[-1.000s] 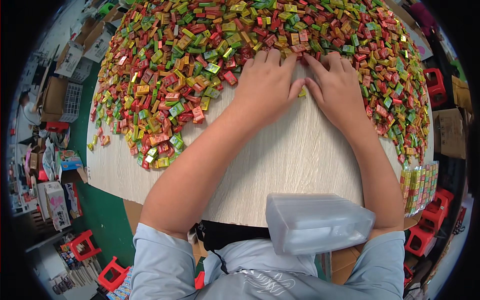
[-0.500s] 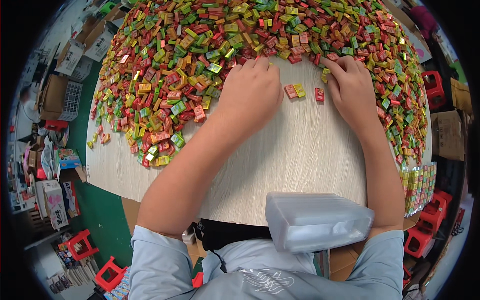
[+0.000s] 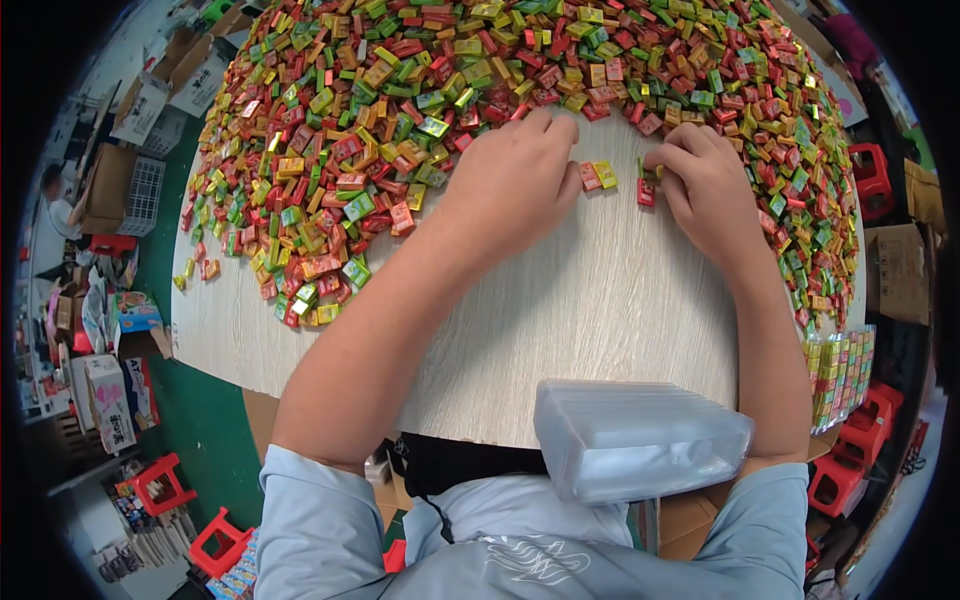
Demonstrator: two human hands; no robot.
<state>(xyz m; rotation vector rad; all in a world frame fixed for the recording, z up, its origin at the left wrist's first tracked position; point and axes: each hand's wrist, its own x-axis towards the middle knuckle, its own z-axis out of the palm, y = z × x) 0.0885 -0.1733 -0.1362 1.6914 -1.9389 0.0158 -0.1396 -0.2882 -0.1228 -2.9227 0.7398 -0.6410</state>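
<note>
Candy packets (image 3: pixel 598 175), small flat ones in red, yellow, green and orange, lie in a thick heap (image 3: pixel 480 90) that covers the far half of the round wooden table (image 3: pixel 600 310) and runs down its left and right edges. Your left hand (image 3: pixel 520 180) rests palm down at the near rim of the heap, fingers loosely curled, touching a red and a yellow packet that sit just clear of the pile; whether it grips anything underneath cannot be told. Your right hand (image 3: pixel 705 180) is half closed, its fingertips pinching or pressing a couple of packets near a single red packet (image 3: pixel 646 193) on the bare wood. Judged from this, only a few packets have been drawn out, and nearly the whole heap remains to be worked. A stack of clear plastic trays (image 3: pixel 640 440) waits at the near edge, apparently unfilled.
</note>
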